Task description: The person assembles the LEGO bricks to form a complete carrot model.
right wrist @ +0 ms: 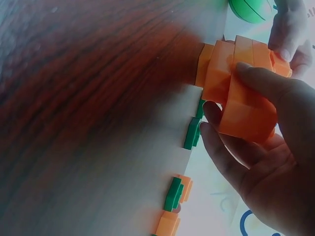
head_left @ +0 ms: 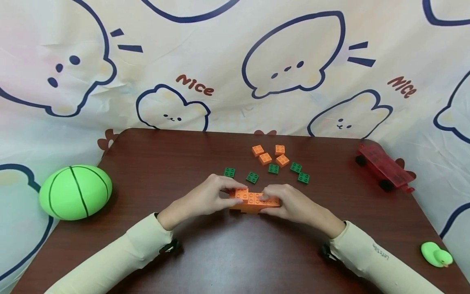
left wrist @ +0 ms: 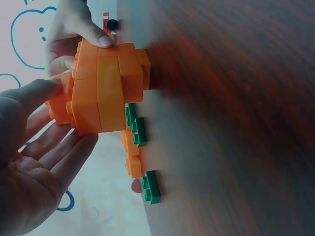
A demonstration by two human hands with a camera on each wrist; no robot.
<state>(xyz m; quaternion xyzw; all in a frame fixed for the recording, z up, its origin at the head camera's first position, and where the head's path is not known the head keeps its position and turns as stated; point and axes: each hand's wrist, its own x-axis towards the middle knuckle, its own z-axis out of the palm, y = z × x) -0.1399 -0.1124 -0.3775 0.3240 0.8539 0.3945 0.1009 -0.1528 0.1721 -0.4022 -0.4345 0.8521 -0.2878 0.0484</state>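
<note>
A stack of joined orange toy bricks (head_left: pixel 251 208) stands on the dark table between both hands, narrower at its base and wider above. My left hand (head_left: pixel 205 197) pinches a small orange brick (head_left: pixel 241 193) on top of the stack, toward its left end. In the left wrist view that brick (left wrist: pixel 60 101) sits between thumb and fingers, right at the studded top. The right hand (head_left: pixel 293 202) grips the stack's right end, with the thumb along the near side. In the right wrist view its thumb lies across the orange bricks (right wrist: pixel 248 110) while the other fingers reach round the far side.
Behind the stack lie several loose green bricks (head_left: pixel 252 177) and several loose orange bricks (head_left: pixel 265 159). A green ball (head_left: pixel 75 192) is at the left edge. On the right are a red toy skateboard (head_left: pixel 385 165) and a green rubber duck (head_left: pixel 435 254). A printed curtain hangs behind.
</note>
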